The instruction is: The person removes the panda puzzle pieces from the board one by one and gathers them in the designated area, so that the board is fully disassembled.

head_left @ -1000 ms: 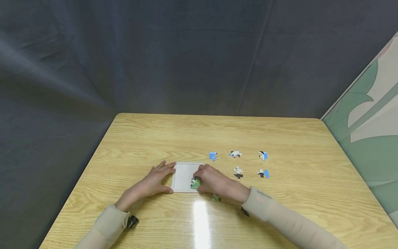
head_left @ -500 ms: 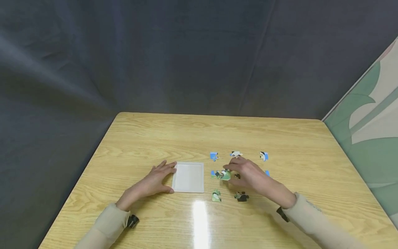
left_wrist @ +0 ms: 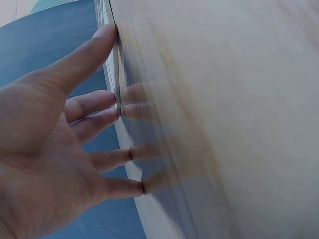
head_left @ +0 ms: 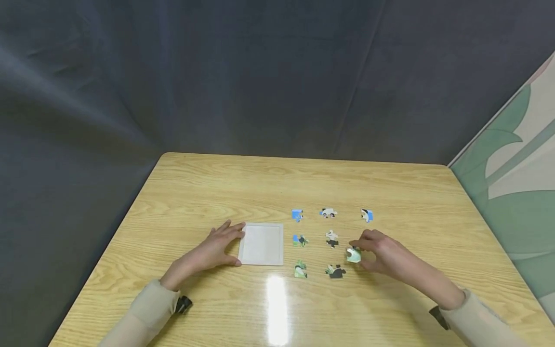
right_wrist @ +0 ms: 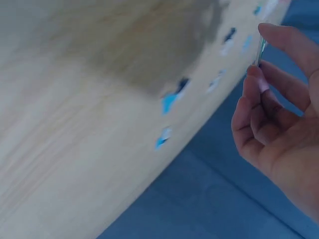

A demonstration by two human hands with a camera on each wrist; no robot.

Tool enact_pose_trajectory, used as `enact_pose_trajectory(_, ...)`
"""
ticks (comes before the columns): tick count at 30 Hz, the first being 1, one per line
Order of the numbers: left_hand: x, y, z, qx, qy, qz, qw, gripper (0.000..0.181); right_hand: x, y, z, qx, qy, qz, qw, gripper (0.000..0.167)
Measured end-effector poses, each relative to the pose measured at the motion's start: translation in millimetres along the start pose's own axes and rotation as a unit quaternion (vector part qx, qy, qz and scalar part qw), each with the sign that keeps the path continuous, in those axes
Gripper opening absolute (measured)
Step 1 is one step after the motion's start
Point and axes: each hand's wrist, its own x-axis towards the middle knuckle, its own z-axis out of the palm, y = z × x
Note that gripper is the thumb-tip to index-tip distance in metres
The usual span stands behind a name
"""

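My left hand (head_left: 212, 248) touches the left side of a white square tray (head_left: 261, 245), fingers spread and thumb near its lower left corner. In the left wrist view, the straight fingertips meet the tabletop and the thumb lies at the tray's edge. Right of the laid-out pieces, my right hand (head_left: 388, 253) pinches a green and white jigsaw piece (head_left: 353, 255) between thumb and fingers. The right wrist view shows that piece (right_wrist: 261, 50) edge-on, above the table. Nothing lies in the tray. One blue, black and white piece is hidden behind the right hand in the head view.
Several jigsaw pieces lie apart in rows right of the tray, among them a blue one (head_left: 297, 215), a panda-eye one (head_left: 328, 213), a black and white one (head_left: 332, 239) and a dark one (head_left: 335, 271). A dark curtain (head_left: 269, 86) hangs behind the wooden table (head_left: 208, 183).
My right hand has carried the green piece from above the tray rightward, past the middle pieces, to their right side. The left hand has stayed at the tray.
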Motion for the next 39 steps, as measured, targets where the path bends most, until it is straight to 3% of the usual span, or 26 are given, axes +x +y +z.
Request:
enact_pose_trajectory(6, 0.3, 1.7, -1.1, 0.001, 0.000, 0.001, 1.0000, 0.070, -21.6, 10.8, 2.2, -0.006, -0.028, -0.022, 0.9993, 0.043)
enact_pose_trajectory(15, -0.5, 0.5, -1.3, 0.008, -0.001, -0.002, 1.0000, 0.070, -36.7, 21.0, 5.2, -0.006, -0.041, -0.042, 0.9983, 0.043)
enact_pose_trajectory(39, 0.4, 0.1, 0.6, 0.009, 0.002, 0.003, 0.9999, 0.070, -45.0, 25.8, 4.6, 0.006, -0.066, -0.028, 0.9974, 0.045)
